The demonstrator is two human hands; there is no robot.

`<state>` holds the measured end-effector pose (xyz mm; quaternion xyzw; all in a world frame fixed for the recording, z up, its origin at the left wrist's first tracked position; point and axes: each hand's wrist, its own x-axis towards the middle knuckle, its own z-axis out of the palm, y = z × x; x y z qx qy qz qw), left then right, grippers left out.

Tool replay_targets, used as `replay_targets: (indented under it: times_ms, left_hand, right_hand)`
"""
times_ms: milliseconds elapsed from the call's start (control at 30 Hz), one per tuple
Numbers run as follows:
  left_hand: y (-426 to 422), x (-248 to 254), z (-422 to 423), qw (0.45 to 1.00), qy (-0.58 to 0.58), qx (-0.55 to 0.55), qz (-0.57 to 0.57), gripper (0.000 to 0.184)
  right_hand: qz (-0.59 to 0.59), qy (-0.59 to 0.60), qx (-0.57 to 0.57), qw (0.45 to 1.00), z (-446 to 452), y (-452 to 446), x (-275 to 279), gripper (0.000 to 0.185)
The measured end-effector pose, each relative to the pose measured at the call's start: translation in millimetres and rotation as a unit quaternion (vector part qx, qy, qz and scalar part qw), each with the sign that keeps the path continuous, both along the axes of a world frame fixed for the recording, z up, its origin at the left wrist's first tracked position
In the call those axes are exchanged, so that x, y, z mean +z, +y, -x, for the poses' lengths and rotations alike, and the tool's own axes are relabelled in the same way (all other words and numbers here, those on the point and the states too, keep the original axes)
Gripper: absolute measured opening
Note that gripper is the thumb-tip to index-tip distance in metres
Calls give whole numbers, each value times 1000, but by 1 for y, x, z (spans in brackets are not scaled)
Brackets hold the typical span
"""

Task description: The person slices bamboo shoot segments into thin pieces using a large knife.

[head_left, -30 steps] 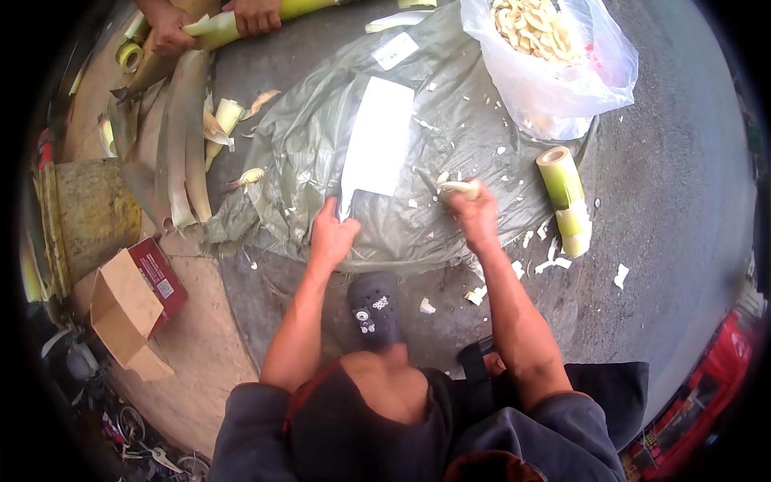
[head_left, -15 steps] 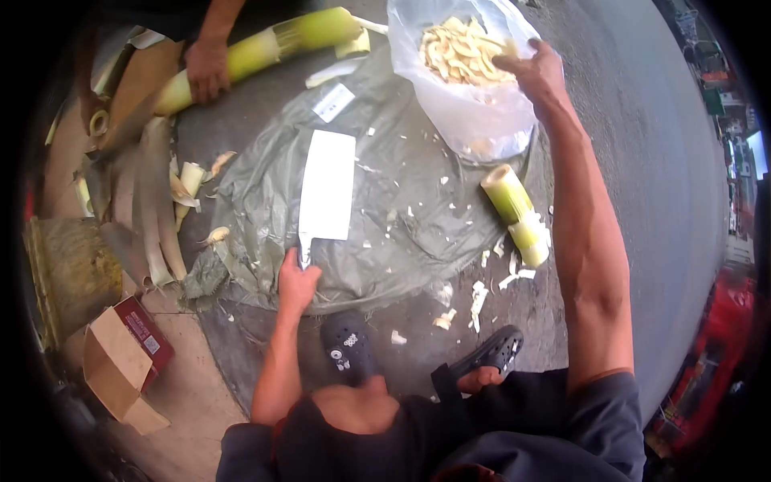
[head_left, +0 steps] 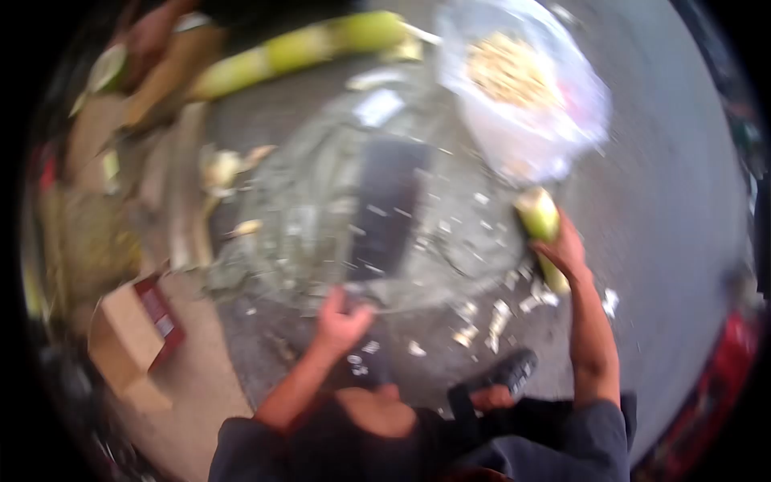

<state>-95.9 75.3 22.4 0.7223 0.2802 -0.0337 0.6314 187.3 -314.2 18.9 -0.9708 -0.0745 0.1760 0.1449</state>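
Free passage between cleaver (head_left: 389, 209) and bag (head_left: 524, 140)

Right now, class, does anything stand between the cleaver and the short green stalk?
Nothing visible stands between them. The right hand grips the short green stalk, the left hand holds the cleaver, and only the low-lying sheet with pale scraps spans the gap. The plastic bag sits outside that path.

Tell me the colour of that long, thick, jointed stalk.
The long, jointed stalk is yellow-green with paler bands; best seen in the head view.
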Motion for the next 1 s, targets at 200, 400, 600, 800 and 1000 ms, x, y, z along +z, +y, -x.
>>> replay_targets:
  times_ms: [200, 400, 600, 800, 1000]
  left_hand:
    - [-32, -4, -36, 991, -63, -32, 118, 36]
    - [-29, 7, -48, 989, -145, 31, -6, 28]
    - [-16, 19, -44, 997, -70, 25, -23, 22]
    - [-24, -6, -18, 999, -30, 24, 22, 21]
    - [-28, -2, -12, 999, -27, -4, 25, 19]
  right_hand:
    - [7, -24, 25, 999, 13, 4, 1, 92]
    - [-107, -26, 122, 986, 38, 89, 64, 90]
    - [-87, -26, 181, 979, 62, 128, 31, 95]
    - [-63, -79, 234, 967, 78, 130, 4, 99]
    - [-83, -46, 205, 974, 93, 128, 0, 100]
